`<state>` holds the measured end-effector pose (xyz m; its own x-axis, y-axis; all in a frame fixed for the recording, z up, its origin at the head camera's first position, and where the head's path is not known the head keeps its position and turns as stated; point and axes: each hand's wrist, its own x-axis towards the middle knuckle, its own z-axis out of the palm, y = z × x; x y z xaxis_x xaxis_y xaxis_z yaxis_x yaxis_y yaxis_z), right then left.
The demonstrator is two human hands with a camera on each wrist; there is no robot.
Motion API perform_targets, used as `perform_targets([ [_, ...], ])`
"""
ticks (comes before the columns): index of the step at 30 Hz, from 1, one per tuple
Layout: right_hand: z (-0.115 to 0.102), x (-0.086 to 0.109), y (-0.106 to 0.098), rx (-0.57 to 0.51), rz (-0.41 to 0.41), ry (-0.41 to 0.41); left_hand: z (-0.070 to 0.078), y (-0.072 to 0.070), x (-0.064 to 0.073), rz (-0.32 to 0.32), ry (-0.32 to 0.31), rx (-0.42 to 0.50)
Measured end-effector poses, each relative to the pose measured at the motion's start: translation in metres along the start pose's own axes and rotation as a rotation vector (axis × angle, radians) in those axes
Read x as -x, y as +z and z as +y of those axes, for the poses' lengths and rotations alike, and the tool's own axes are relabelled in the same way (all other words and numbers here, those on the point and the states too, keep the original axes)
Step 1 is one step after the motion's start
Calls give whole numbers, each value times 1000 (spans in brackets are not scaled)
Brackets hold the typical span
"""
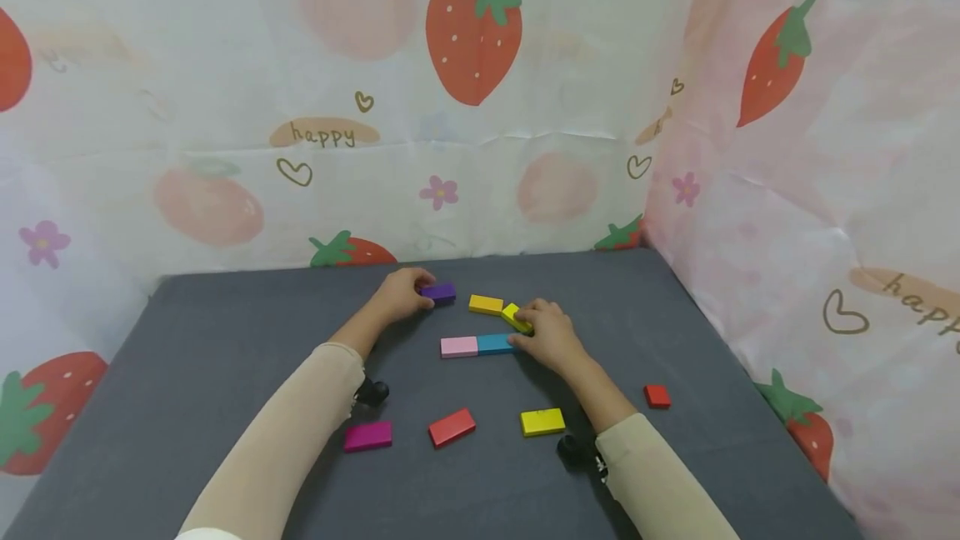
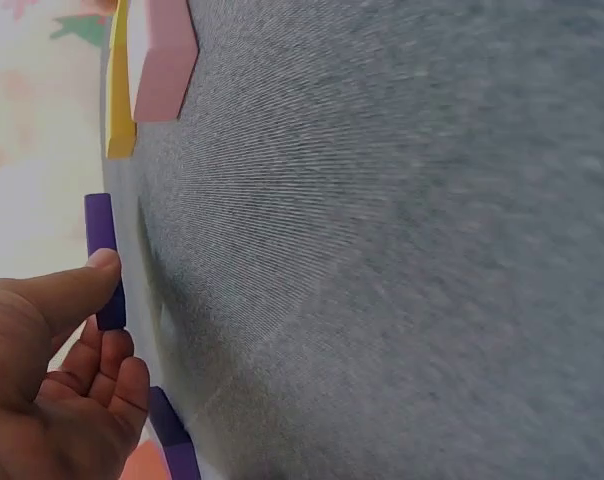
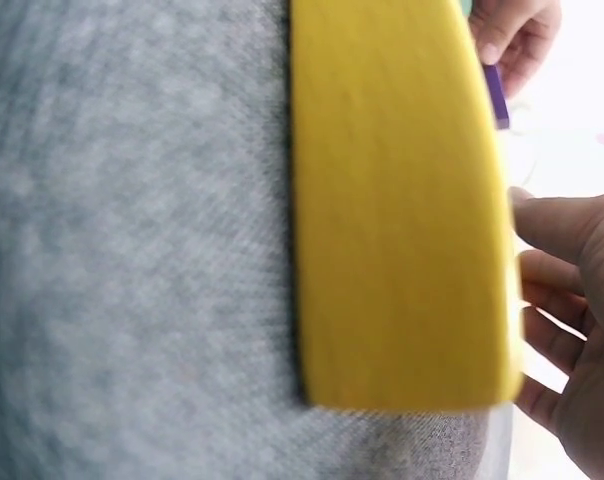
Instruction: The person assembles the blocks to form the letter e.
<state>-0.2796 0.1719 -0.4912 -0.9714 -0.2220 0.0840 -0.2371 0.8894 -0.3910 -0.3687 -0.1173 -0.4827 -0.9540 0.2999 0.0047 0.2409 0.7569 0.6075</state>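
Observation:
My left hand (image 1: 399, 293) pinches a purple block (image 1: 442, 294) between thumb and fingers at the far side of the table. In the left wrist view, this purple block (image 2: 100, 225) stands out past the thumb, and a second purple block (image 2: 172, 440) lies below the fingers. My right hand (image 1: 553, 336) grips a small angled yellow block (image 1: 514, 317), partly hidden by the fingers. Its thumb is by the right end of a blue block (image 1: 495, 344), which lies end to end with a pink block (image 1: 458, 347). An orange-yellow block (image 1: 486, 304) lies just behind them.
Nearer on the grey tabletop (image 1: 247, 357) lie a magenta block (image 1: 368, 436), a red block (image 1: 452, 427) and a yellow block (image 1: 542, 422). A small red block (image 1: 657, 396) is at the right. Strawberry-printed cloth (image 1: 480, 190) hangs behind and beside the table.

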Motion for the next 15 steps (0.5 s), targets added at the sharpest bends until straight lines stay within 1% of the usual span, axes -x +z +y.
perform_targets([
  [5, -2, 1, -2, -9, 0, -3, 3, -1, 8, -9, -2, -1],
  [10, -1, 1, -3, -14, 2, -9, 2, 1, 12, -12, -10, 11],
  [15, 0, 1, -2, -7, 2, -15, 2, 5, 13, -25, 5, 22],
])
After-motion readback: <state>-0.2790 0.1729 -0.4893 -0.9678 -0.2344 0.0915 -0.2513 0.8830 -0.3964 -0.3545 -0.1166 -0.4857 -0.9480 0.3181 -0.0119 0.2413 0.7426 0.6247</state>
